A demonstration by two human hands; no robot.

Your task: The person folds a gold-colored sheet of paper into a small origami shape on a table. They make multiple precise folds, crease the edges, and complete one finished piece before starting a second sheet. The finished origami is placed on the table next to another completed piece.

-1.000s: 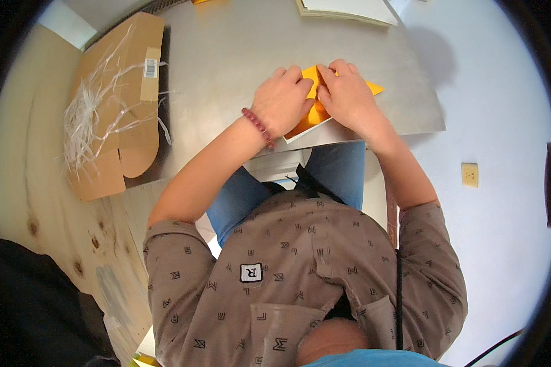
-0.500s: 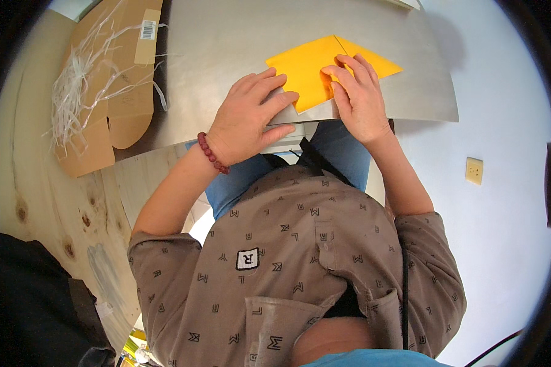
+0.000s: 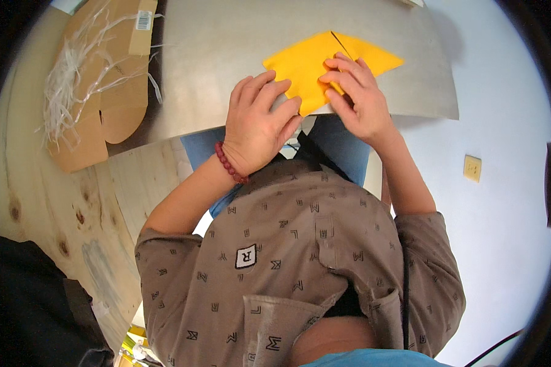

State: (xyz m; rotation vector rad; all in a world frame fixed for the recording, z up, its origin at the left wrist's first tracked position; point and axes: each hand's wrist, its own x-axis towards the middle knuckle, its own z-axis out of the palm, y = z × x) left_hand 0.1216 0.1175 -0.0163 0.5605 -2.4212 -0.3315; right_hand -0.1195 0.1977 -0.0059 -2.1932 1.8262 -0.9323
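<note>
A folded sheet of yellow paper (image 3: 303, 58) with a pointed top and a pointed right end lies near the front edge of the metal table. My left hand (image 3: 254, 116) is at its lower left corner, the index finger and thumb closed about that corner. The other left fingers bend over the left side. My right hand (image 3: 358, 98) is on the lower middle of the sheet, fingers curled and thumb drawn toward them at the paper. The right palm and fingers hide part of the lower edge. A dark slit runs down from the top point.
On the left, an open cardboard box (image 3: 125, 116) with loose clear plastic strips (image 3: 67, 92) sits by the metal table (image 3: 208, 55). A wall socket (image 3: 472, 168) is on the white wall at right. Dark cloth (image 3: 24, 300) hangs at lower left.
My left thumb has moved up toward the index finger at the paper's corner, and the left wrist has shifted right. My right hand stays on the paper; its lower edge has shifted slightly.
</note>
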